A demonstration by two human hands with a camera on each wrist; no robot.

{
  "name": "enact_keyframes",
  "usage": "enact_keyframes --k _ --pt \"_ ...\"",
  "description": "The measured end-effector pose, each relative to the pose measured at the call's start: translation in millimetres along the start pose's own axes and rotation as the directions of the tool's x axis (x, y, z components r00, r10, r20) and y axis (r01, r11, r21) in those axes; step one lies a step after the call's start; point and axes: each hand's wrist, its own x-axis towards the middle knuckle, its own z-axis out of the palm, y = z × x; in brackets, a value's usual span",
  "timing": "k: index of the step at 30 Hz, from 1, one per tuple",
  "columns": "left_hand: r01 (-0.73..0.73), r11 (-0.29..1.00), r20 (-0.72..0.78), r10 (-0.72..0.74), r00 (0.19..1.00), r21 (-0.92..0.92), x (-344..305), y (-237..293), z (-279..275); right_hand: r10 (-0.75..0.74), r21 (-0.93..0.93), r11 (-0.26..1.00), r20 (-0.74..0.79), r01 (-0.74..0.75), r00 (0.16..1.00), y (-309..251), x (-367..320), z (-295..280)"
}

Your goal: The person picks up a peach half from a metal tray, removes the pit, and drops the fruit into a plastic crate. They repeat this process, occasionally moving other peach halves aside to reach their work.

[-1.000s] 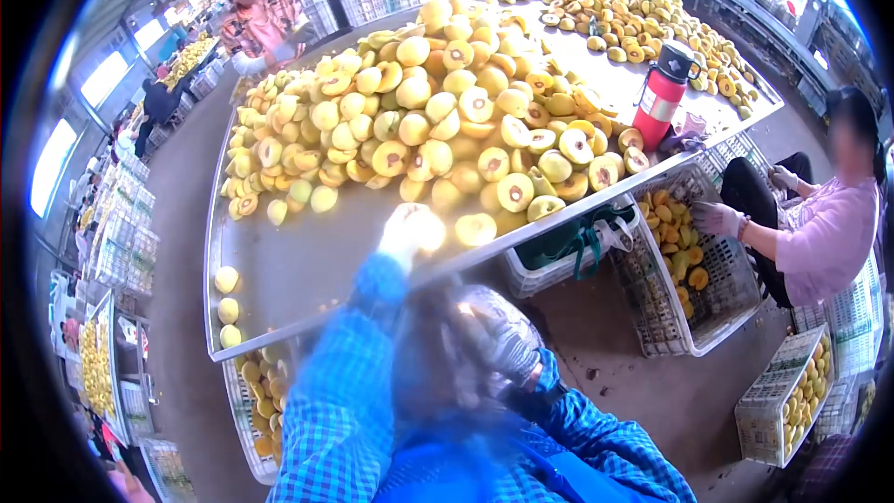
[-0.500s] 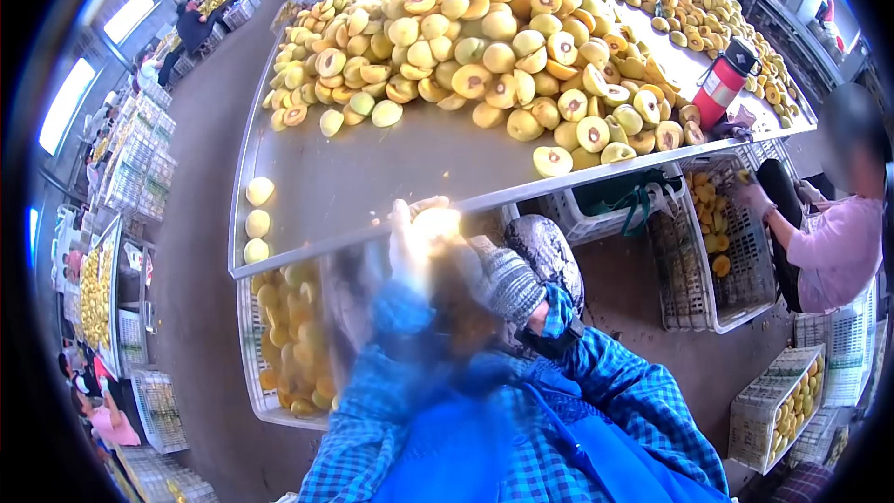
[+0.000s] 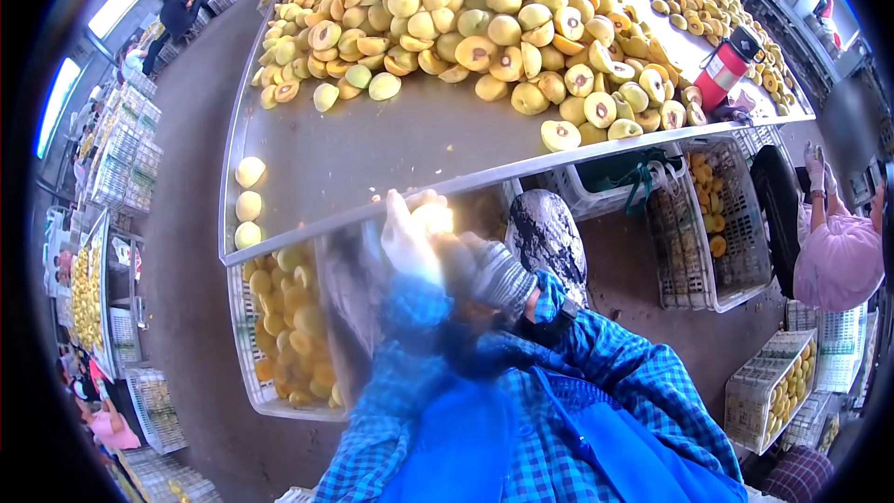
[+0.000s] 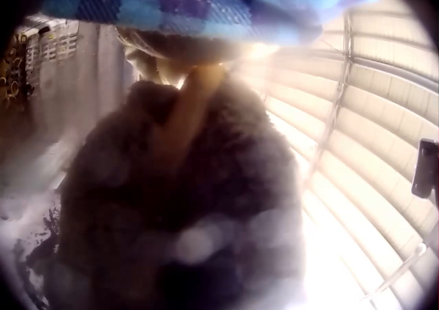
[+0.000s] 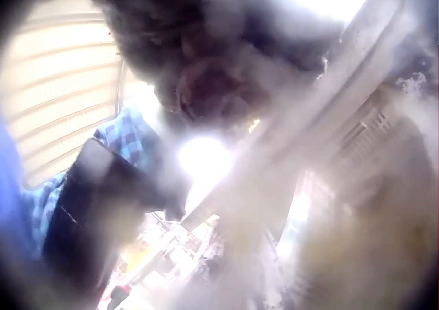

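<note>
In the head view, the left hand (image 3: 410, 244), in a pale glove, is at the table's near edge. Its fingers curl round a round, glare-lit fruit (image 3: 434, 218). Touching or nearly touching it on the right is the right hand (image 3: 503, 276) in a grey knit glove, fingers bent towards the fruit; blur and glare hide whether it grips anything. Halved yellow fruits (image 3: 475, 53) with brown centres are heaped on the metal table (image 3: 354, 154). Both wrist views are dark and blurred, and show no clear fingers.
Three pale fruits (image 3: 249, 206) line the table's left edge. Beneath it stands a crate of fruit (image 3: 244, 354). A red flask (image 3: 723, 73) is at the table's right, above more crates (image 3: 684, 265). A person in pink (image 3: 841, 256) sits at the right.
The left hand has drawn back from the heap to the table's near edge, beside the right hand. The head view has shifted, and the person in pink has raised their hands.
</note>
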Motion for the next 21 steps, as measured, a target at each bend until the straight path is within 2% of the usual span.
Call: enact_keyframes --k 2,5,8,9,12,13,16,17,18,19,21 --pt "-0.037 0.999 -0.002 0.037 0.999 0.017 0 -2 3 -0.067 0.136 0.988 -0.029 0.070 0.997 8 -2 7" --pt "-0.068 0.997 0.026 0.067 0.997 0.032 0 -4 8 0.056 0.444 0.894 0.013 -0.056 0.998 1 2 -1" --pt "-0.065 0.995 0.058 0.061 0.996 0.070 -1 -3 9 -0.011 0.366 0.931 -0.024 0.019 1.000 25 -6 11" --pt "-0.067 0.993 0.055 0.062 0.997 0.094 -1 -4 11 0.032 0.391 0.920 0.006 -0.031 0.999 17 -4 5" --pt "-0.110 0.984 0.075 0.100 0.992 0.141 6 -12 8 -0.066 0.025 0.997 -0.005 0.066 0.998 5 0 -5" --pt "-0.131 0.980 0.087 0.119 0.989 0.152 8 -15 7 -0.115 0.051 0.992 -0.057 0.117 0.992 4 2 -5" --pt "-0.176 0.975 0.090 0.165 0.982 0.135 4 -16 12 0.020 0.299 0.954 0.020 -0.025 1.000 -10 2 -15" --pt "-0.115 0.988 0.123 0.103 0.987 0.100 1 -12 12 0.070 0.408 0.908 0.070 -0.092 0.995 -9 1 -15" --pt "-0.128 0.980 0.172 0.101 0.980 0.154 -1 -7 13 0.119 0.505 0.848 0.119 -0.163 0.986 -9 1 -15" --pt "-0.142 0.968 0.219 0.096 0.971 0.209 -4 -3 13 0.127 0.507 0.814 0.322 -0.284 0.938 5 2 -21" --pt "-0.191 0.936 0.364 0.075 0.928 0.294 -7 5 11 0.182 0.541 0.700 0.495 -0.466 0.849 22 5 -26"
